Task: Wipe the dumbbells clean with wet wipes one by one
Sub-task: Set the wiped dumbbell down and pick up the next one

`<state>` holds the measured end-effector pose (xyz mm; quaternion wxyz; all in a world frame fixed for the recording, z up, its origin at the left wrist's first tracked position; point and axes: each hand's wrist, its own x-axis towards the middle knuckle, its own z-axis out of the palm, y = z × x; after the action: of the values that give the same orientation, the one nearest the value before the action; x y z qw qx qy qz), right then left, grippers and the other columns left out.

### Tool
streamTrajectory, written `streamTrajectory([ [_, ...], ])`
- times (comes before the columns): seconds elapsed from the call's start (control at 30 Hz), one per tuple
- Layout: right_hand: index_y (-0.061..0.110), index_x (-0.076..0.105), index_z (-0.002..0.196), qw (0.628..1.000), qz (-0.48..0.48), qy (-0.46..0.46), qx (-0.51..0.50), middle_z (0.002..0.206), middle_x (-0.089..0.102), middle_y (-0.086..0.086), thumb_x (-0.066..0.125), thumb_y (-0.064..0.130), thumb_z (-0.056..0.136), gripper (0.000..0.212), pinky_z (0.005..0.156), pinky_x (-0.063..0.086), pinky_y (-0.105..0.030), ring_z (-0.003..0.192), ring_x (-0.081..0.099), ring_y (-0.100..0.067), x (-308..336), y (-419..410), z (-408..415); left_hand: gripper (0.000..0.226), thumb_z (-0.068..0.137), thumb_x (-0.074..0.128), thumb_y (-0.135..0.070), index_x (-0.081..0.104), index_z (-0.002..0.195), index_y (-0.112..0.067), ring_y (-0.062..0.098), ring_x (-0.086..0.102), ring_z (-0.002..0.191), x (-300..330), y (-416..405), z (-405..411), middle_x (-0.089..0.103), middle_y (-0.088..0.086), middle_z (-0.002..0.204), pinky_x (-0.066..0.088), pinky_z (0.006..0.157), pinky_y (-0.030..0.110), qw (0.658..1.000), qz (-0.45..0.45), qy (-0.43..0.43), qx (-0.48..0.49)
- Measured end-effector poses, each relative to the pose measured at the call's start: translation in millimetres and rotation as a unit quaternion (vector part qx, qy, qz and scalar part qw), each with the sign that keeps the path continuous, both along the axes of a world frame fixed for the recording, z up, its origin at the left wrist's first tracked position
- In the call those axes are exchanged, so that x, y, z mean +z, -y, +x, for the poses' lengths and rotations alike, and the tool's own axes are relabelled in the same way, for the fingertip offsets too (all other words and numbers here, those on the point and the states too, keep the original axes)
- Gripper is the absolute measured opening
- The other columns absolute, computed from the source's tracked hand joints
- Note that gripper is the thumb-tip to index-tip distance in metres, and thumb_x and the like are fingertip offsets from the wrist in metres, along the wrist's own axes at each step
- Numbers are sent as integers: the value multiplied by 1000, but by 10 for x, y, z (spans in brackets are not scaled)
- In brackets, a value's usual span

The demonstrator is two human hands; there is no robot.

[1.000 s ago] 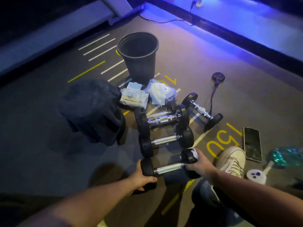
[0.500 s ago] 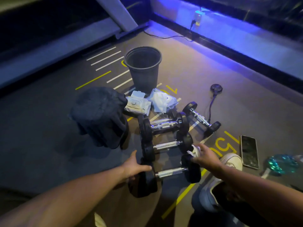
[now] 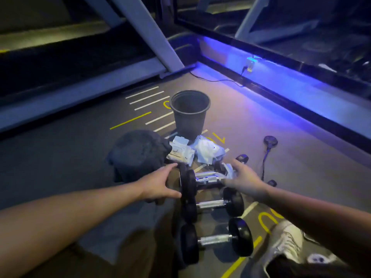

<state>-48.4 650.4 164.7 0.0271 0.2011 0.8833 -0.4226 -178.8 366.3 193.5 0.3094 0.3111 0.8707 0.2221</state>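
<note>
- Head view: both hands have left the nearest dumbbell (image 3: 215, 240), which they flanked a second ago, and now reach to the far dumbbell (image 3: 202, 180) at the back of the row.
- Left hand (image 3: 160, 186) is spread, fingers straight, thumb and fingertips at that dumbbell's left black head.
- Right hand (image 3: 246, 180) covers its right end, with a white wet wipe (image 3: 228, 170) showing at its fingers; whether the fingers are curled round it I cannot tell through the blur.
- Middle dumbbell (image 3: 214, 204) lies just behind the nearest one, untouched.
- Behind the row: packs of wipes (image 3: 181, 152), crumpled white wipes (image 3: 208, 151), then a dark bin (image 3: 189, 115).
- Dark cloth bundle (image 3: 138, 155) crowds the left hand; a shoe (image 3: 286, 241) bounds the lower right.
- Bare floor (image 3: 60, 167) lies open to the left, also to the right beyond a small fan (image 3: 270, 141).
</note>
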Motion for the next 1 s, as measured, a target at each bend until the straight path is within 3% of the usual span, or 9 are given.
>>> streamTrajectory([
  [0.07,45,56,116,1000,18,-14,18,107,68,6,77,34,65,56,87,54,-29,95,66,-13,115,27,-204,109,70,83,-52,19,157,-33,18,50,133,132,10,-140,38,0,156,42,110,35,999,12,-39,-13],
  [0.17,44,55,117,999,37,-5,39,102,68,4,78,25,70,55,70,48,-16,81,65,-15,300,101,-442,108,71,81,-52,19,158,-34,16,49,133,297,-13,-307,37,-4,156,41,111,35,996,42,-74,-8],
  [0.23,42,56,120,997,47,-4,62,99,66,4,78,25,70,57,65,47,-15,74,61,-12,386,133,-578,105,73,82,-49,22,157,-33,14,49,133,354,-36,-410,39,-4,154,41,111,34,993,65,-97,5],
  [0.3,37,57,123,995,57,-9,80,103,65,1,77,22,71,58,64,47,-14,77,61,-17,415,145,-724,104,70,80,-54,23,155,-38,14,49,134,366,-47,-505,39,-7,153,43,109,37,990,80,-117,21],
  [0.4,34,55,121,994,57,-18,93,104,63,9,78,14,75,56,62,40,-4,80,60,-7,410,120,-952,102,72,77,-56,21,155,-39,16,51,132,392,-75,-609,34,-11,156,46,105,39,984,70,-163,12],
  [0.57,52,53,116,994,43,-42,93,117,61,9,68,43,54,64,83,54,-34,97,64,-18,298,15,-1408,101,77,73,-58,15,157,-37,17,46,136,433,-208,-882,27,-13,159,48,100,40,971,44,-234,-1],
  [0.73,47,50,111,993,36,-68,89,111,62,11,69,31,62,55,79,48,-25,88,63,-5,368,-41,-1935,97,79,72,-55,17,157,-37,18,41,139,396,-343,-1293,24,-13,158,44,102,38,966,28,-258,4],
  [0.83,25,52,115,992,24,-80,96,108,58,5,68,-6,78,50,66,46,-9,80,65,14,368,-116,-2253,91,80,71,-55,21,155,-39,16,43,138,395,-389,-1477,27,-16,155,45,99,38,962,49,-268,30],
  [1.0,38,56,116,989,57,-92,99,116,60,6,70,19,71,51,90,51,-34,108,62,-13,346,-311,-2828,84,83,63,-62,22,153,-41,11,42,138,332,-329,-1709,26,-20,154,46,99,35,952,52,-295,59],
])
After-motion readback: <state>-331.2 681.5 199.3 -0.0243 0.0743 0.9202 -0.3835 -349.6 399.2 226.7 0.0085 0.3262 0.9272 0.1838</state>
